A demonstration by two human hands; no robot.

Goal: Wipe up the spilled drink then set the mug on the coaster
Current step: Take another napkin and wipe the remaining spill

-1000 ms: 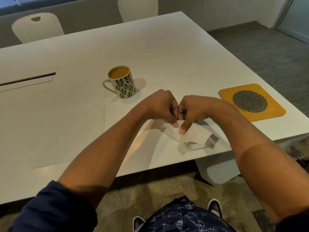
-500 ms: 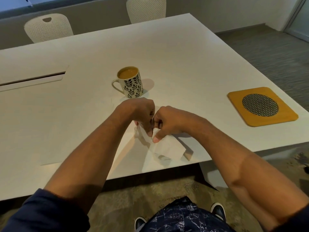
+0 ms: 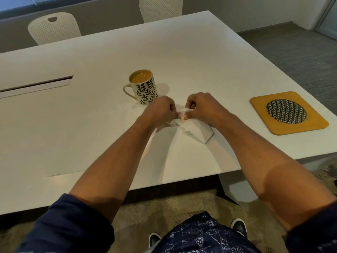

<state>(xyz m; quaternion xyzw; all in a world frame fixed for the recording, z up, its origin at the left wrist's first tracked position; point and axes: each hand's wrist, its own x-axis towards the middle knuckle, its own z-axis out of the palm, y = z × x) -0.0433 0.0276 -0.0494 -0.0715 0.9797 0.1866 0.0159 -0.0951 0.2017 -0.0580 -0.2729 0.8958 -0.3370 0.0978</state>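
Observation:
A cream mug with a dark leaf pattern stands upright on the white table, full of a tan drink, handle to the left. Just in front of it, my left hand and my right hand both pinch a white paper napkin, bunched between the fingers, its loose end lying on the table. An orange coaster with a dark woven round centre lies at the right, near the table's edge. I cannot make out any spill.
Two white perforated chairs stand at the table's far side. A long cable slot runs along the left of the tabletop. The table's near edge is just above my knees and shoes.
Both hands have moved with the napkin away from the near edge to a spot just in front of the mug. The napkin is more bunched up than before.

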